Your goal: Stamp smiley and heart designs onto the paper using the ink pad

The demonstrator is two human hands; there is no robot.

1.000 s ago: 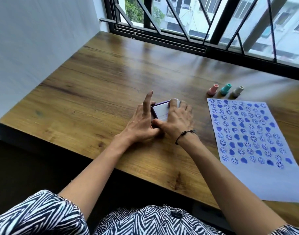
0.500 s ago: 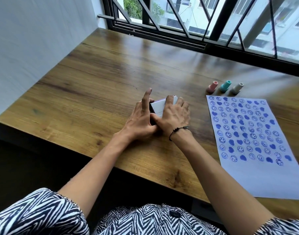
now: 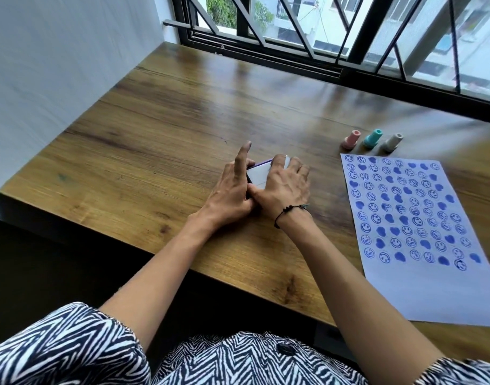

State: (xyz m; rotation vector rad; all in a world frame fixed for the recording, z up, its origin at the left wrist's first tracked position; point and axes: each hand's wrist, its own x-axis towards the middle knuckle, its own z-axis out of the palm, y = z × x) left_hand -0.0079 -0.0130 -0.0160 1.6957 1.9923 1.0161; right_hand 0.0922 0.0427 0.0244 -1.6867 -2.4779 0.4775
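Observation:
The ink pad (image 3: 259, 175), a small flat case with a white lid and dark purple edge, lies on the wooden table (image 3: 160, 140) in the middle. My left hand (image 3: 230, 195) grips its left side, index finger pointing up. My right hand (image 3: 285, 190) lies over its right side with fingers pressed on the lid. Most of the case is hidden beneath both hands. The white paper (image 3: 421, 232) lies to the right, covered in rows of blue smileys and hearts. Three stamps stand above it: pink (image 3: 351, 139), teal (image 3: 372, 137) and white (image 3: 392, 142).
A wall runs along the table's left edge. A barred window frame (image 3: 335, 65) borders the far edge. The table's near edge is just below my forearms. My zebra-patterned clothing fills the bottom of the view.
Both hands stay on the ink pad; my right hand has slid further over the lid, pressing it flatter. The view has shifted slightly.

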